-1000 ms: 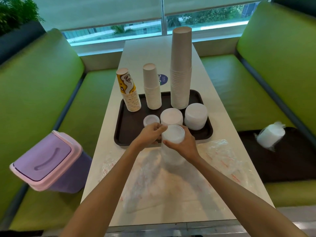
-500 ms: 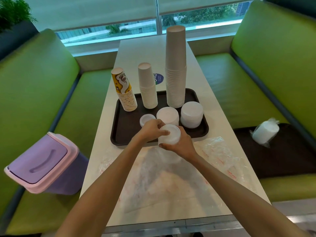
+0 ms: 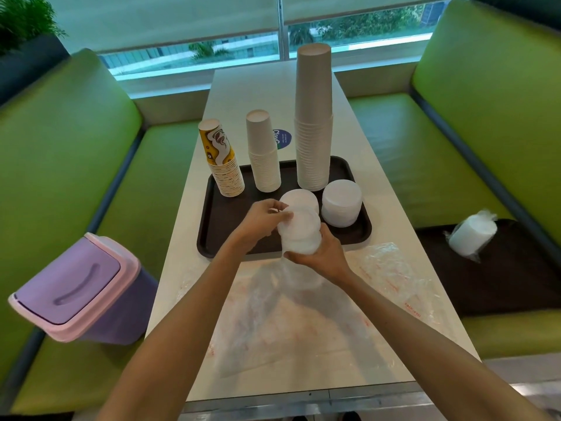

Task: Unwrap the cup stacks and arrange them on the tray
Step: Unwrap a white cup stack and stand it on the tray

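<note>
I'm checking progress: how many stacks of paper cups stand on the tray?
3. The patterned yellow stack at the tray's far left, short white stack beside it, tall white stack further right. The left hand and right hand cover part of the tray's near side.

Setting: café or canteen booth. Evidence: green padded benches (image 3: 76, 177) face each other across a narrow white table (image 3: 243, 86). A dark serving tray (image 3: 230, 214) carries disposable paper-cup stacks (image 3: 312, 117). Round branded sticker (image 3: 282, 138) on tabletop. Swing-lid bin (image 3: 76, 287) at left bench. Window (image 3: 349, 28) with roller blinds behind.
</note>
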{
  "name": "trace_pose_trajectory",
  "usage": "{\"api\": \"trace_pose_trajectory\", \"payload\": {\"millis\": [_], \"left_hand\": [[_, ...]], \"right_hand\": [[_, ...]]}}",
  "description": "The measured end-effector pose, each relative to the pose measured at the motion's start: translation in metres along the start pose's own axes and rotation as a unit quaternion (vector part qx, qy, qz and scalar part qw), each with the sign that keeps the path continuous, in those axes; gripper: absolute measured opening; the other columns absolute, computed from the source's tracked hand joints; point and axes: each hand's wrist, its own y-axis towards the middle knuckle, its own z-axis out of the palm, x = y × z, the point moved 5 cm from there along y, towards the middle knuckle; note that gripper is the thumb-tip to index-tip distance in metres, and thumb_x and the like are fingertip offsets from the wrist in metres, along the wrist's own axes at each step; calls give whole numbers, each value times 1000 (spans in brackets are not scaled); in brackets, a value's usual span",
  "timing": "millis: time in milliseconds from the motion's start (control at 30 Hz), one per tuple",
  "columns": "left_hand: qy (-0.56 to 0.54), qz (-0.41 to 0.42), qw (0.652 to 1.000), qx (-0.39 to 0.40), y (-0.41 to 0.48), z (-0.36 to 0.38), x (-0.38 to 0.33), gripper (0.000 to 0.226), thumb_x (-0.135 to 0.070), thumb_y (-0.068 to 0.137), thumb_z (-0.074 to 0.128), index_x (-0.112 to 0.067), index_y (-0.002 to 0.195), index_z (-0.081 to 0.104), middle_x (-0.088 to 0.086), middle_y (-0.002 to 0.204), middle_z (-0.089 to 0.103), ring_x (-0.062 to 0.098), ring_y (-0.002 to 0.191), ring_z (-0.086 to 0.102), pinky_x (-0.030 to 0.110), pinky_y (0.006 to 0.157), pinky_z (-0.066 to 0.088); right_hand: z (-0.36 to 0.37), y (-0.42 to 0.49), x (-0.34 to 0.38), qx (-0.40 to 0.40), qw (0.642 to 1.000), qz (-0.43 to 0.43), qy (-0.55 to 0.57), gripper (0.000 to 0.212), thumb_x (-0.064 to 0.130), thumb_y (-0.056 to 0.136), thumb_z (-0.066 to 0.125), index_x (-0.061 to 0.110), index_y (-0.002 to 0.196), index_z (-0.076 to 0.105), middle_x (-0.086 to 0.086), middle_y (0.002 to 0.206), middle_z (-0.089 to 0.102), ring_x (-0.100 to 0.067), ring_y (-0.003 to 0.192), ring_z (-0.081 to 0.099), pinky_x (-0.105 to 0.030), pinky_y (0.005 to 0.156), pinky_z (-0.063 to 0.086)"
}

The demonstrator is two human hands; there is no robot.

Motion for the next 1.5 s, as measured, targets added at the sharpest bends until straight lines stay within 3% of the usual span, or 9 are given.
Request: {"api": "trace_pose_trajectory", "payload": {"millis": [67,167,267,367,600,833,1133,1367,1500], "left_hand": [[-79,-15,996,-48,3,-15,4,24,-21,93,58,-13,116,59,6,114,60,13,87,56,14,59,45],[-156,-45,972,-170,12,-42,21,31,-19,93,58,-8,122,57,13,120,59,26,93,58,24,71,48],[-182,-87,948,-247,25,-56,44,29,-16,92,60,-7,119,57,15,120,59,16,75,51,21,59,42],[-170,-136,937,-274,41,-57,65,25,-15,90,62,-8,114,58,14,116,61,18,79,54,24,64,46],[-76,-164,942,-281,76,-44,86,22,-20,90,61,-12,110,58,11,118,60,27,105,59,39,91,52],[3,-180,944,-276,98,-31,91,20,-17,92,59,-12,111,59,12,130,46,29,112,53,32,83,40],[84,-198,944,-250,102,-38,100,28,-20,93,58,-9,119,59,14,126,57,31,116,53,40,91,46],[170,-83,956,-222,99,-27,83,55,-34,89,60,-13,137,44,13,140,38,31,130,36,45,98,42],[218,-66,959,-166,97,-20,84,68,-40,82,65,-17,140,38,12,141,35,33,130,34,48,100,41]], "right_hand": [[-1,0,-1,0,1000,10,1,79,35,62,89,20,126,44,11,112,50,-6,103,49,-10,75,39],[-1,0,-1,5,1000,18,6,77,35,61,90,22,123,45,11,113,51,-7,103,50,-17,80,39],[1,0,-2,19,1000,21,11,79,35,62,89,22,125,43,11,115,50,-7,105,48,-11,77,39],[0,0,0,15,1000,17,5,79,36,61,90,23,123,44,10,115,52,-7,105,50,-6,72,38],[2,1,-2,14,1000,18,-7,81,40,60,89,23,124,43,10,115,51,-8,107,50,-12,79,41],[2,7,-4,13,1000,10,-14,79,43,60,88,28,122,40,13,116,50,-4,106,49,-7,76,41],[3,9,-7,9,1000,4,-11,78,44,59,88,28,119,41,13,114,52,-5,106,51,-7,77,42],[2,9,-5,8,1000,2,-4,76,39,60,89,29,118,40,15,112,50,-1,100,51,-2,73,42],[2,9,-5,10,1000,3,4,75,36,61,89,28,118,41,15,112,50,3,98,51,0,73,41]]}}
